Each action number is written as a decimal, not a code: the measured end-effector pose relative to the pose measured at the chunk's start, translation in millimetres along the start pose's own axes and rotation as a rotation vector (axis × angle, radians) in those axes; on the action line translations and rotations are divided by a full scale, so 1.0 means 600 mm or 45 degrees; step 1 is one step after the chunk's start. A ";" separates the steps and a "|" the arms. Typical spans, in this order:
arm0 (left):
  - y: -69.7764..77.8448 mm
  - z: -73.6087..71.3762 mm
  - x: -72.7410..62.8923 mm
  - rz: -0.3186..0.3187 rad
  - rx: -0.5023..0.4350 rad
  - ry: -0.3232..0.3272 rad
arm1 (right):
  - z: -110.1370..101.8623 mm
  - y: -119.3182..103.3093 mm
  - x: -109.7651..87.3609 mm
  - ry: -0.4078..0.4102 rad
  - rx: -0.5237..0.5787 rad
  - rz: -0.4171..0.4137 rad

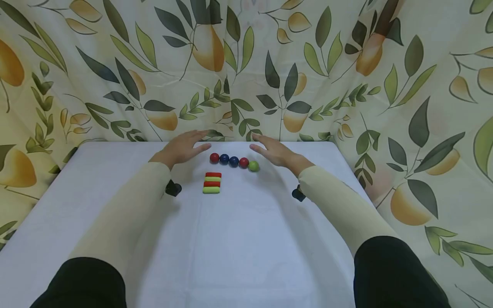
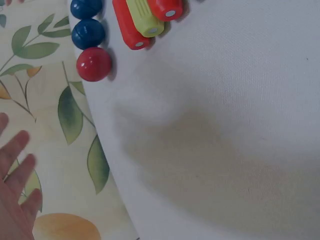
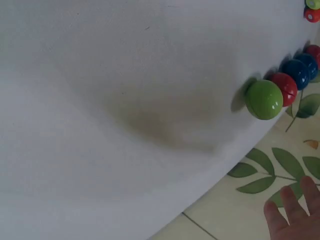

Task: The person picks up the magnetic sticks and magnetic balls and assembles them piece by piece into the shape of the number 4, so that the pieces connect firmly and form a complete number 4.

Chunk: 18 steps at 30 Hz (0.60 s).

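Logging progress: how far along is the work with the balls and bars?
Five balls form a row and four red and green bars lie side by side, so both groups look done. The left hand and right hand hold nothing. Every visible piece is grouped, so probably little is left.

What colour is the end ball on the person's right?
Green; the ball shows best in the right wrist view.
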<state>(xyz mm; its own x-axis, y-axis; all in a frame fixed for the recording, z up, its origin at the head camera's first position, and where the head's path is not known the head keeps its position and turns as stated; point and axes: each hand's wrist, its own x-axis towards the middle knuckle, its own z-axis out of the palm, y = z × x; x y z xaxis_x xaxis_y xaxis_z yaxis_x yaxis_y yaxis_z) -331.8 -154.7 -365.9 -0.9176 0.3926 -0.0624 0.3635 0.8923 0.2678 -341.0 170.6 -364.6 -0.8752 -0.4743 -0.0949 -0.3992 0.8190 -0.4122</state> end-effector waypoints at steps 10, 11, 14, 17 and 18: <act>-0.025 0.001 -0.016 -0.074 -0.179 0.019 | 0.005 0.012 -0.024 0.090 0.377 0.090; -0.026 0.003 -0.016 -0.077 -0.204 0.024 | 0.006 0.013 -0.027 0.104 0.423 0.098; -0.030 0.011 -0.019 -0.071 -0.262 0.032 | 0.010 0.017 -0.034 0.133 0.528 0.098; -0.034 0.021 -0.023 -0.063 -0.303 0.023 | 0.015 0.020 -0.040 0.150 0.581 0.095; -0.035 0.024 -0.025 -0.059 -0.321 0.017 | 0.017 0.021 -0.042 0.150 0.589 0.098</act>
<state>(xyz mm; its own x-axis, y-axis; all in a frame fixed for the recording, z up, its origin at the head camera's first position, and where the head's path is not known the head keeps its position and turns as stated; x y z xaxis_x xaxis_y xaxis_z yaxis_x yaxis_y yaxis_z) -323.2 -175.8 -384.6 -0.9351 0.3478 -0.0682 0.2707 0.8250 0.4962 -321.5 189.6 -376.5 -0.9333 -0.3559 -0.0486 -0.1918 0.6083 -0.7702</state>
